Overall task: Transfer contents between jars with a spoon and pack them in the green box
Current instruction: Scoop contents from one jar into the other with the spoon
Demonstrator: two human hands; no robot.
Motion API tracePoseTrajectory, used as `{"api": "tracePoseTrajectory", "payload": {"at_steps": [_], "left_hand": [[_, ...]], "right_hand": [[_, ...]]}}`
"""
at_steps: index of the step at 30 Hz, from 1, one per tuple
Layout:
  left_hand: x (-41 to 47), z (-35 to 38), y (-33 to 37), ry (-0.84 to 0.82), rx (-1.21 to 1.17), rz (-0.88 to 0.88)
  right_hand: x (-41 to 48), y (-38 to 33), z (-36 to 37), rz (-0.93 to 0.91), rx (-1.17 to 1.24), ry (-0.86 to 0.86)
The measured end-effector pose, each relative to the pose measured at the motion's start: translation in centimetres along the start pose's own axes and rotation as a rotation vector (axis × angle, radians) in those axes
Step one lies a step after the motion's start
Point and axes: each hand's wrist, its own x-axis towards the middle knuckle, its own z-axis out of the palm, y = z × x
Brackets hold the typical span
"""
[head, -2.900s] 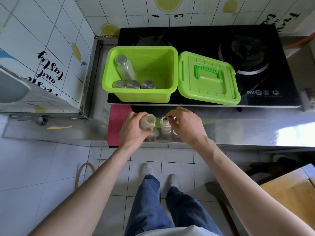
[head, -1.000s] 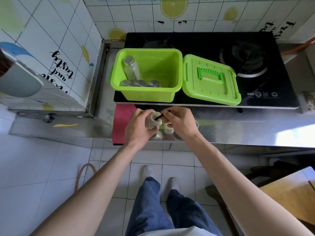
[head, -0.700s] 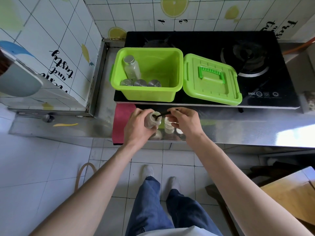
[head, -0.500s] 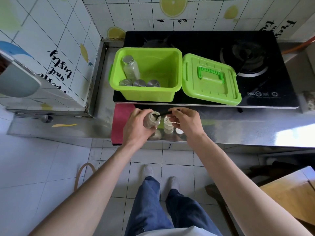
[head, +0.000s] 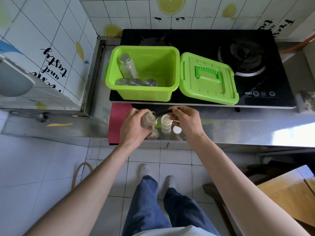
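now left hand (head: 134, 126) grips tilted jar (head: 148, 120) — right hand (head: 187, 121) fingers (head: 176, 111) pinch spoon (head: 163, 112).

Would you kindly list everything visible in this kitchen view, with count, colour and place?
green box: one, green, on the stove
green lid: one, green, right of the green box
tall bottle: one, clear, silver cap, leaning in the green box
capped jars: three, silver caps, at the green box's front wall
held jar: one, clear, tilted in the left hand
small jar: one, clear, open, standing on the counter
white cap: one, white, beside the small jar
spoon: one, black, tip at the held jar's mouth
mat: one, red, counter's front edge
stove: one, black, behind the counter
counter: one, steel
left hand: one, grips the held jar
right hand: one, pinches the spoon
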Motion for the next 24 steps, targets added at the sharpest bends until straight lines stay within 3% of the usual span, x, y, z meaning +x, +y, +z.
{"api": "tracePoseTrajectory", "payload": {"at_steps": [24], "left_hand": [[0.0,0.5,-0.3,-0.035,0.008,-0.033]], "right_hand": [[1.0,0.7,-4.2,0.019,0.077,0.062]]}}
